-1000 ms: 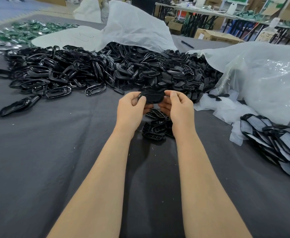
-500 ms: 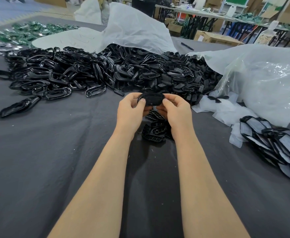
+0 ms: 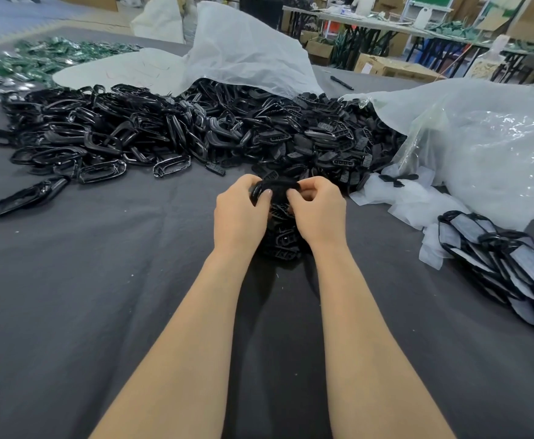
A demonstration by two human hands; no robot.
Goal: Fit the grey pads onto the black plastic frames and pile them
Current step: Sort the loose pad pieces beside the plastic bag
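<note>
Both hands meet just above a dark grey cloth-covered table. The left hand grips the left end of a black oval plastic frame, its thumb laid across the rim. The right hand pinches the frame's right end with curled fingers. The frame is held level between them, and whether a grey pad already sits in it cannot be told.

At the far left lies a spread of small green parts, blurred. Nearer, a single glossy black frame lies apart on the cloth. A broad heap of loose black plastic frames stretches across the table beyond the hands, and a crumpled white plastic sack rests on its far edge. Directly under the hands sits a small pile of black ribbed pieces, partly hidden by the wrists. A black pen lies farther back. To the right, a bulging clear plastic bag touches the heap, and at the right edge a leaning row of black frames fitted with grey pads lies overlapped on the cloth.
</note>
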